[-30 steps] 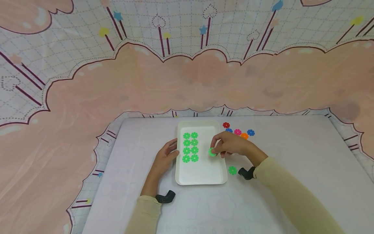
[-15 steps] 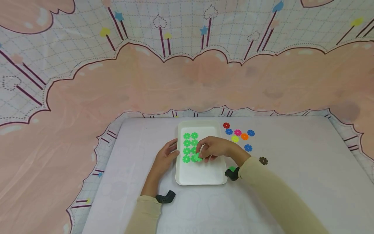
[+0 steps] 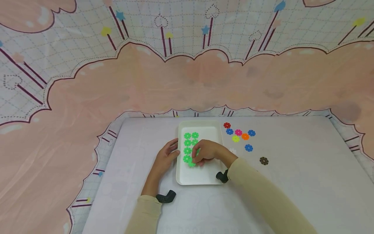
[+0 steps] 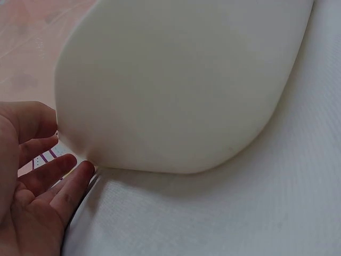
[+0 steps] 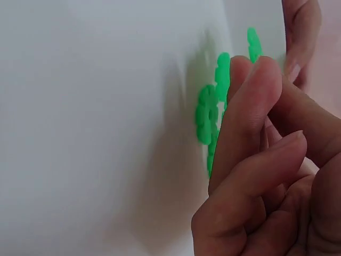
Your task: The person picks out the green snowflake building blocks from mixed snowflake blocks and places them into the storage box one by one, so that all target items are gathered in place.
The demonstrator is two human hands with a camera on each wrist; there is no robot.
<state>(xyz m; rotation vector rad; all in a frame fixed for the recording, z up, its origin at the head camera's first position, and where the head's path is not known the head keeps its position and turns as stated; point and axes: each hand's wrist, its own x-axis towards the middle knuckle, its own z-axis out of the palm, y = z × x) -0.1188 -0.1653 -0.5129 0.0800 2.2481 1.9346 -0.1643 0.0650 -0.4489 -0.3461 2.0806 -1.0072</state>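
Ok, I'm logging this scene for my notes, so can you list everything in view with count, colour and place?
tray: one, white, middle of the table.
green flower discs: at least six visible, green, in two columns on the tray's left part; more may be hidden under the hand.
held green disc: one, green, at the right hand's fingertips over the tray.
loose flower discs: eight, red, two blue by pink, orange, yellow, another blue, brown, on the table right of the tray.
table: one, pale lilac cover.
backdrop cloth: one, pink and white, behind.
left hand: touches the tray's left edge.
right hand: pinches the held green disc.
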